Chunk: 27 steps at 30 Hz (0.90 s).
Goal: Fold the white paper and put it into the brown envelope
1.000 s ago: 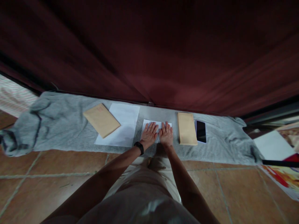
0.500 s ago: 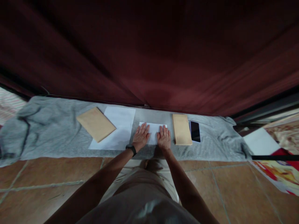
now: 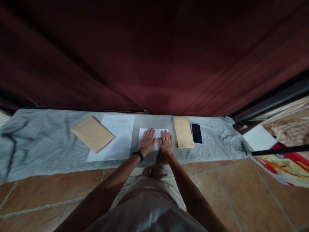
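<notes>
Both hands have drawn back together over the last second: they were side by side, spread apart half a second ago, and now the left hand (image 3: 147,140) and right hand (image 3: 165,142) lie flat with their inner edges almost touching again, just below the middle of the frame. From where I stand that reads as one smoothing stroke outward and back, so I would judge the pressing of the sheet to be under way rather than finished. Going by size, the dark red curtain (image 3: 154,54) fills the whole upper half of the picture, and its hem meets the grey cloth (image 3: 43,141) that runs as a wide band across the centre, left to right, over the brown floor tiles (image 3: 241,193) in the lower part. On that cloth, left of centre, a large white sheet (image 3: 120,135) lies flat with a tan envelope (image 3: 92,134) resting askew across its left side. The small white paper (image 3: 155,132) sits in the middle of the band, under the palms; only its far edge and corners show past the fingertips. Neither hand grips anything: fingers are extended and released, pressing down on the paper. Just to the right lies a second tan envelope (image 3: 183,132), standing lengthwise, and touching its right edge is a dark phone (image 3: 196,133), screen up.
</notes>
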### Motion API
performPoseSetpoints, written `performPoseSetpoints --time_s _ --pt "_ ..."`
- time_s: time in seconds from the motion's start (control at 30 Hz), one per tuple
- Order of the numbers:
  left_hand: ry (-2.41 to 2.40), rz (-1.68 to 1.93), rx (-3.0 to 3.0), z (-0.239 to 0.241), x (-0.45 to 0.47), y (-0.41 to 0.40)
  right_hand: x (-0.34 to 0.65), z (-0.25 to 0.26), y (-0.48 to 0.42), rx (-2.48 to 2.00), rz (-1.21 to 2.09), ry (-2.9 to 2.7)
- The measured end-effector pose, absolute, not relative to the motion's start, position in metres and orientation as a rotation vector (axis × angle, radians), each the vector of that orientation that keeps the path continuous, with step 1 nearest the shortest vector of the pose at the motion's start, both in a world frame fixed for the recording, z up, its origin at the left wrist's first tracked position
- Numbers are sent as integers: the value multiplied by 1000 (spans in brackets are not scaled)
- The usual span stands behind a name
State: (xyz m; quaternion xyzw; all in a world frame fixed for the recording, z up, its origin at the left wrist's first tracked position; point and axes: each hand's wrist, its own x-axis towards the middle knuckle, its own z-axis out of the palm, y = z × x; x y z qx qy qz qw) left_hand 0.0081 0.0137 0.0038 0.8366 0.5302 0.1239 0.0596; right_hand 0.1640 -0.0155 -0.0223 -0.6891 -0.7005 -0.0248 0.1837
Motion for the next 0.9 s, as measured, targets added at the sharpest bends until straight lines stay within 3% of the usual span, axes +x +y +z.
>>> performPoseSetpoints --time_s 0.9 --pt "1633 299 2605 0 -42 -23 171 -21 -38 -1976 -23 -1855"
